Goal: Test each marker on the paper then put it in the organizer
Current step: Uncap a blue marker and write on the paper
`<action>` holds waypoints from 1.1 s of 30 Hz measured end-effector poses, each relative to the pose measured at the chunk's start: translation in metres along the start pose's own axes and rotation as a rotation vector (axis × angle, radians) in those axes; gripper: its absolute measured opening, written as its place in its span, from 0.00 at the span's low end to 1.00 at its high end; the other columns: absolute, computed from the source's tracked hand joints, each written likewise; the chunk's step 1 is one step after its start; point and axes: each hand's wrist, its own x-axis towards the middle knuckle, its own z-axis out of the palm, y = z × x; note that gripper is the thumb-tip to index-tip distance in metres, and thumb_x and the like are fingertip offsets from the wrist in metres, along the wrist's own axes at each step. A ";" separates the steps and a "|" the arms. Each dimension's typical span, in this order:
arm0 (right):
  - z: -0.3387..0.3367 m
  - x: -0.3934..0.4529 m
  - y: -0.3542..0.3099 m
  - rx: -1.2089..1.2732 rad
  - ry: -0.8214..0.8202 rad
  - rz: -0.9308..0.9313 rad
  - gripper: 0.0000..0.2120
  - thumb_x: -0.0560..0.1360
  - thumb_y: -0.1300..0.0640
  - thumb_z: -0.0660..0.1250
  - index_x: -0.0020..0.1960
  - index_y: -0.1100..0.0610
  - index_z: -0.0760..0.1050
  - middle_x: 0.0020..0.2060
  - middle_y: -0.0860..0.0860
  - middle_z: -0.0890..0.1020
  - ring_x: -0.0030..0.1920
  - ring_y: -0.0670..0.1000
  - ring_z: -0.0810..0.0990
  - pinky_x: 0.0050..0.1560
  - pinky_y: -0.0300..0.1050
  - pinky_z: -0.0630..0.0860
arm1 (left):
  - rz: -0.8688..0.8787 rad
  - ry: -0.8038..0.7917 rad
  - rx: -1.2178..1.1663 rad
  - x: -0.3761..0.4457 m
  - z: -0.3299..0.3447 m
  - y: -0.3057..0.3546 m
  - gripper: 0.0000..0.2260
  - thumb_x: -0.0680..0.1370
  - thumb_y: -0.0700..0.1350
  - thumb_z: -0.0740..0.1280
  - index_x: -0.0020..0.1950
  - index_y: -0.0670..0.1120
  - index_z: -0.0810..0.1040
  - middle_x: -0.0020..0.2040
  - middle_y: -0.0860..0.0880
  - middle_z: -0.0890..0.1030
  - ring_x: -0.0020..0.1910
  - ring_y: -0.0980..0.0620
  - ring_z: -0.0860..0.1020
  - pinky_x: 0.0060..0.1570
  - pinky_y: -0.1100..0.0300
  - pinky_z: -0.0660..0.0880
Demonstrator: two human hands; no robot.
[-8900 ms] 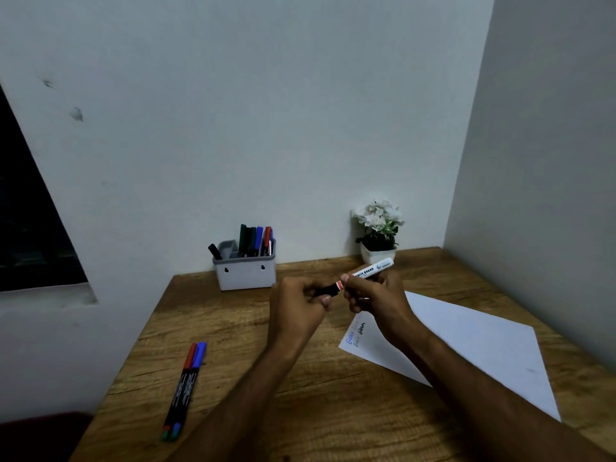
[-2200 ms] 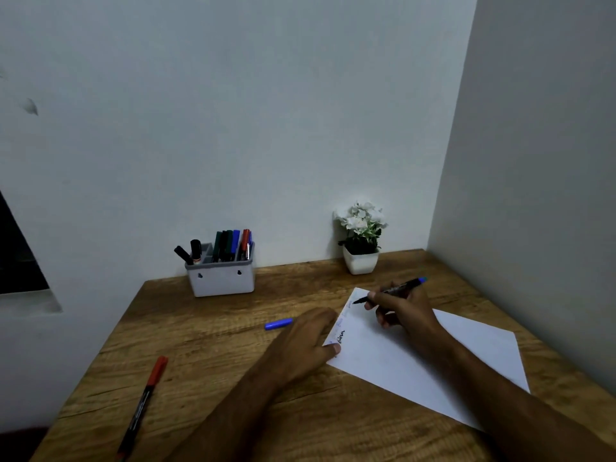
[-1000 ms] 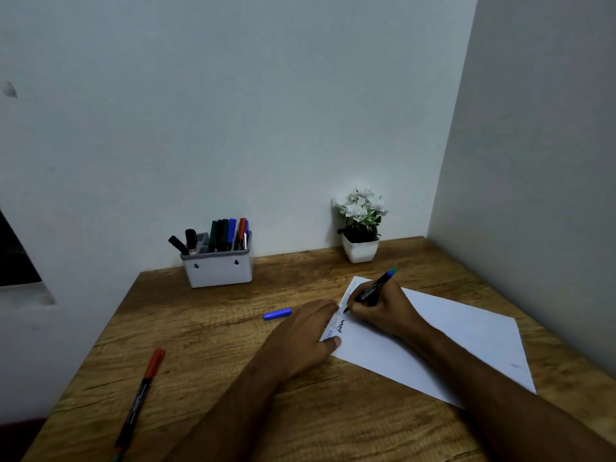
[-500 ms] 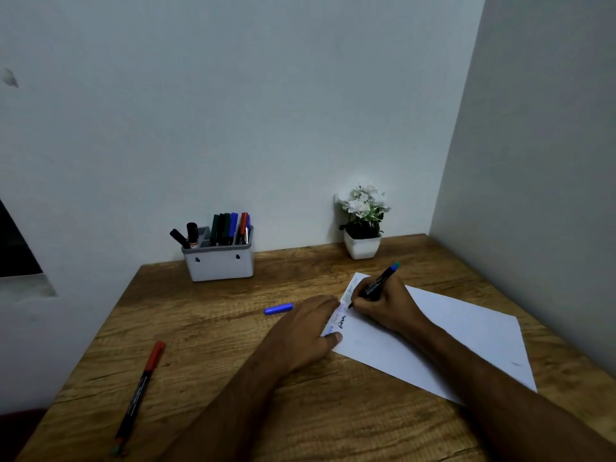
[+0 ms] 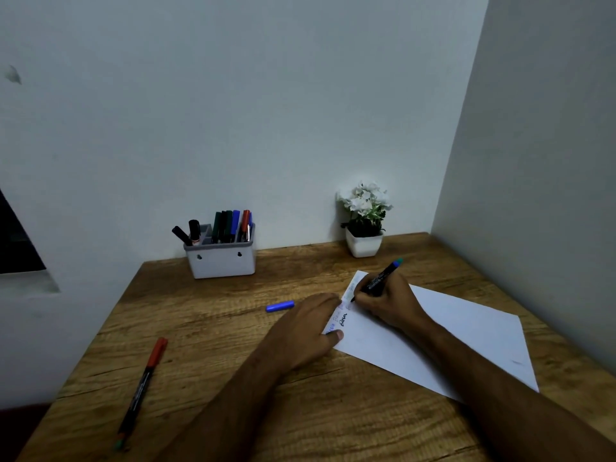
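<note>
Near the tabletop's (image 5: 233,411) left front edge lies a red-capped marker (image 5: 141,391). My left hand (image 5: 300,331) presses flat on the paper's (image 5: 450,335) left corner; my right hand (image 5: 390,301) grips a black marker (image 5: 380,278), tip seemingly touching the sheet. A blue cap (image 5: 280,306) lies mid-table; the organizer (image 5: 220,260) stands at the back edge.

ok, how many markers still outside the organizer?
2. One marker is in the right hand, tip on the paper. The red-capped marker lies at the table's left edge. The loose blue cap isn't counted.
</note>
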 end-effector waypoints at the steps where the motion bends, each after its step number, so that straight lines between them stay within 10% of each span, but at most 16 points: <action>1: 0.000 0.000 0.000 0.000 -0.002 0.001 0.02 0.73 0.66 0.74 0.42 0.63 0.83 0.31 0.47 0.82 0.30 0.38 0.79 0.31 0.31 0.71 | -0.002 -0.002 -0.002 0.000 0.000 0.000 0.27 0.80 0.55 0.62 0.78 0.51 0.60 0.78 0.54 0.62 0.75 0.56 0.60 0.71 0.57 0.60; 19: -0.003 0.003 -0.005 0.105 0.100 0.077 0.03 0.73 0.67 0.72 0.40 0.63 0.82 0.31 0.55 0.82 0.30 0.44 0.78 0.31 0.39 0.74 | 0.000 0.016 -0.032 0.000 0.000 -0.002 0.27 0.80 0.55 0.63 0.77 0.51 0.62 0.76 0.54 0.64 0.74 0.55 0.63 0.69 0.57 0.63; 25: -0.008 0.014 -0.024 0.245 0.061 0.039 0.02 0.74 0.70 0.73 0.46 0.67 0.81 0.35 0.67 0.83 0.29 0.54 0.80 0.29 0.45 0.78 | -0.067 0.237 0.000 0.003 -0.005 -0.019 0.25 0.79 0.49 0.65 0.76 0.52 0.65 0.76 0.55 0.66 0.73 0.57 0.64 0.66 0.66 0.58; 33: 0.013 0.008 -0.035 0.476 -0.006 0.033 0.02 0.76 0.69 0.72 0.47 0.67 0.83 0.31 0.58 0.82 0.31 0.55 0.79 0.31 0.45 0.77 | -0.261 0.251 0.113 -0.014 -0.020 -0.055 0.05 0.80 0.49 0.64 0.53 0.51 0.78 0.51 0.51 0.80 0.48 0.54 0.77 0.50 0.53 0.77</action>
